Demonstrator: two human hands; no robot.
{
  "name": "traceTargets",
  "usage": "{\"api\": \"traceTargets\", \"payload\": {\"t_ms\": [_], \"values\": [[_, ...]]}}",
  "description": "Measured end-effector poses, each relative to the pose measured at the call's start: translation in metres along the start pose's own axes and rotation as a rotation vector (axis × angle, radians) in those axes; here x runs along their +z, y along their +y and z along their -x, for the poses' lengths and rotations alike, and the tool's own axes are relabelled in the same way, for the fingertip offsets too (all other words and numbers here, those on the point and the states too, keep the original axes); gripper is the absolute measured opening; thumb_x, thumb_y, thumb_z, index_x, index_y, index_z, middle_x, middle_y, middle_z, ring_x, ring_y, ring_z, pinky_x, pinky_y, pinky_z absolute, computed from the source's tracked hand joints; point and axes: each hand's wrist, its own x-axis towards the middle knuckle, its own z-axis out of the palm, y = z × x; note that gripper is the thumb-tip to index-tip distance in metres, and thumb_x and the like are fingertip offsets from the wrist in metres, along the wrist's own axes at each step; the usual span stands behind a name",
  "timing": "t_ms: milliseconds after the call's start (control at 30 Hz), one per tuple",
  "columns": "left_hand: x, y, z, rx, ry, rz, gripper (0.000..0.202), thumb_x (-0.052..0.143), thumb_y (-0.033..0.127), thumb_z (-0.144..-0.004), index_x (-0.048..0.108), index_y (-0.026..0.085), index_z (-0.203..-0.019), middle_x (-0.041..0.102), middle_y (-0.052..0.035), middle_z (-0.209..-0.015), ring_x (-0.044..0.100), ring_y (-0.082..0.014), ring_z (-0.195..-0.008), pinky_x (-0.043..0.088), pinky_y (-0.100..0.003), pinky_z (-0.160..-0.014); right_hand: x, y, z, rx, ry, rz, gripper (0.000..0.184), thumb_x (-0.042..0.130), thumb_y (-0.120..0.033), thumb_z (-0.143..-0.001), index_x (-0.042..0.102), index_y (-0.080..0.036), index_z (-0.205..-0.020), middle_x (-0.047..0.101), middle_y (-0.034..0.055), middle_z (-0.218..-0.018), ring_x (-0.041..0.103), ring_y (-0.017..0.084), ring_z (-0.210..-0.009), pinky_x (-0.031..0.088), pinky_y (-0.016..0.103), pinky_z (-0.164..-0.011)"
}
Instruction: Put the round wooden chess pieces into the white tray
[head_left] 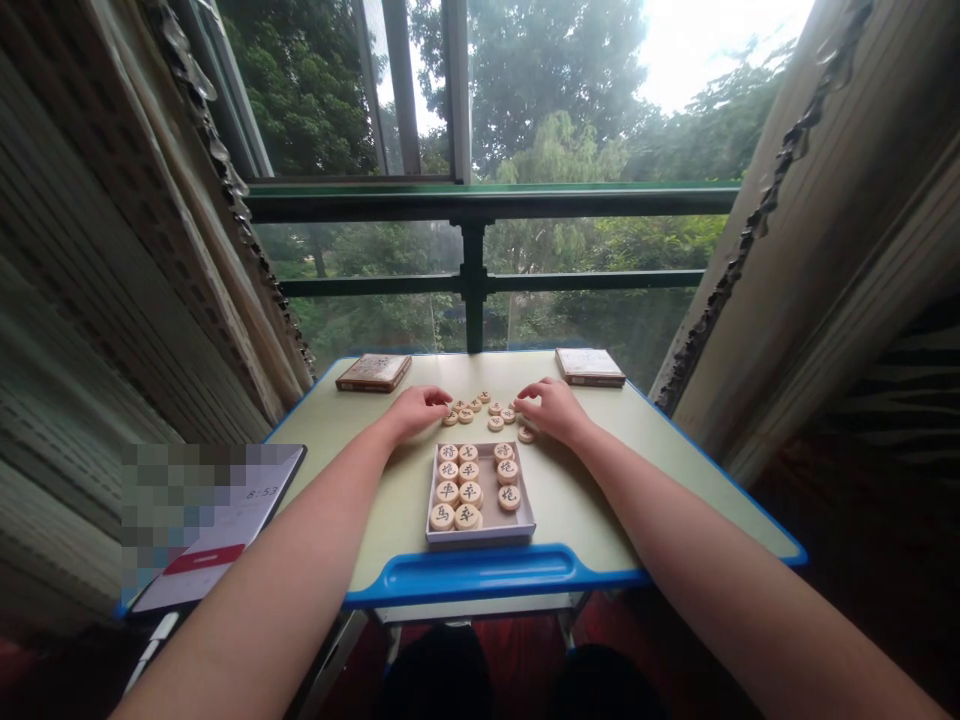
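Observation:
A small grey tray [526, 505] lies on the pale yellow-green table [600, 480], holding several round wooden Chinese chess pieces [466, 488] in rows. Beyond it, several loose pieces [487, 411] lie scattered on the tabletop. My left hand [416, 408] rests at the left edge of that scatter, fingers curled down onto a piece. My right hand [551, 405] sits at the right edge, fingertips pinched onto a piece near the tray's far right corner.
Two flat boxes lie at the back of the table, one left [373, 372], one right [589, 366]. A blue rim [480, 572] runs along the near edge. A phone [217, 520] lies at the left. A window railing [474, 280] stands behind.

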Motion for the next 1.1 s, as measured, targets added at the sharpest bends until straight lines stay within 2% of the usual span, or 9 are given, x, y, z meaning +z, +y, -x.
{"api": "traceTargets", "payload": {"t_ms": [67, 167, 267, 400, 600, 767, 833, 967, 1100], "values": [[0.000, 0.001, 0.001, 0.003, -0.051, -0.028, 0.035, 0.064, 0.028, -0.057, 0.066, 0.015, -0.089, 0.067, -0.0048, -0.078, 0.058, -0.0175, -0.071, 0.046, -0.029, -0.069, -0.002, -0.005, 0.003, -0.121, -0.009, -0.026, 0.023, 0.059, -0.035, -0.074, 0.070, -0.023, -0.090, 0.060, 0.0075, -0.093, 0.050, 0.022, -0.091, 0.039, 0.034, -0.083], [0.002, 0.003, 0.003, 0.024, -0.058, -0.024, 0.039, 0.064, 0.029, -0.057, 0.065, 0.014, -0.094, 0.066, -0.0043, -0.075, 0.057, -0.0165, -0.068, 0.045, -0.028, -0.065, -0.002, -0.013, 0.009, -0.304, -0.116, -0.072, 0.024, 0.060, -0.033, -0.074, 0.069, -0.026, -0.095, 0.058, 0.0062, -0.096, 0.048, 0.021, -0.089, 0.038, 0.035, -0.083], [0.004, 0.007, 0.004, 0.072, -0.025, -0.079, 0.035, 0.060, 0.033, -0.063, 0.067, 0.016, -0.094, 0.064, -0.0050, -0.078, 0.056, -0.0167, -0.069, 0.044, -0.029, -0.067, -0.001, -0.017, 0.012, -0.377, -0.193, -0.073, 0.021, 0.059, -0.032, -0.075, 0.070, -0.026, -0.092, 0.059, 0.0056, -0.094, 0.048, 0.019, -0.085, 0.037, 0.034, -0.083], [0.006, 0.012, 0.006, 0.186, -0.057, -0.180, 0.033, 0.059, 0.042, -0.068, 0.070, 0.022, -0.092, 0.060, -0.0060, -0.091, 0.055, -0.0166, -0.072, 0.045, -0.030, -0.072, 0.002, -0.018, 0.012, -0.362, -0.177, -0.071, 0.021, 0.062, -0.033, -0.073, 0.070, -0.024, -0.090, 0.060, 0.0056, -0.095, 0.048, 0.019, -0.086, 0.036, 0.034, -0.084], [0.007, 0.013, 0.008, 0.193, -0.118, -0.151, 0.028, 0.060, 0.039, -0.068, 0.072, 0.022, -0.087, 0.057, -0.0059, -0.093, 0.054, -0.0152, -0.073, 0.045, -0.028, -0.073, 0.002, -0.021, 0.012, -0.334, -0.189, -0.071, 0.022, 0.062, -0.034, -0.073, 0.070, -0.022, -0.089, 0.060, 0.0067, -0.094, 0.050, 0.019, -0.084, 0.036, 0.034, -0.085], [0.009, 0.012, 0.007, 0.140, -0.043, -0.093, 0.044, 0.057, 0.041, -0.071, 0.062, 0.020, -0.109, 0.057, -0.0070, -0.096, 0.053, -0.0151, -0.073, 0.046, -0.029, -0.073, -0.004, -0.022, 0.013, -0.260, -0.165, -0.050, 0.030, 0.064, -0.035, -0.070, 0.068, -0.024, -0.097, 0.059, 0.0075, -0.098, 0.048, 0.022, -0.091, 0.037, 0.034, -0.084], [0.010, 0.012, 0.006, 0.162, -0.041, -0.148, 0.042, 0.056, 0.042, -0.072, 0.063, 0.020, -0.107, 0.055, -0.0076, -0.098, 0.054, -0.0172, -0.080, 0.045, -0.031, -0.079, -0.006, -0.021, 0.013, -0.235, -0.170, -0.034, 0.030, 0.061, -0.030, -0.071, 0.067, -0.024, -0.100, 0.059, 0.0073, -0.099, 0.048, 0.022, -0.092, 0.037, 0.033, -0.084], [0.011, 0.011, 0.005, 0.220, -0.104, -0.225, 0.035, 0.055, 0.042, -0.072, 0.069, 0.021, -0.095, 0.053, -0.0077, -0.096, 0.054, -0.0207, -0.089, 0.042, -0.033, -0.086, -0.008, -0.020, 0.012, -0.232, -0.199, 0.009, 0.022, 0.056, -0.021, -0.072, 0.070, -0.020, -0.089, 0.063, 0.0068, -0.093, 0.050, 0.020, -0.085, 0.036, 0.031, -0.083], [0.012, 0.012, 0.005, 0.217, -0.064, -0.246, 0.042, 0.051, 0.042, -0.075, 0.062, 0.022, -0.110, 0.053, -0.0095, -0.112, 0.048, -0.0250, -0.106, 0.035, -0.037, -0.095, -0.008, -0.020, 0.012, -0.212, -0.193, 0.009, 0.023, 0.056, -0.023, -0.072, 0.070, -0.020, -0.090, 0.063, 0.0080, -0.094, 0.050, 0.021, -0.086, 0.037, 0.031, -0.082]]}}
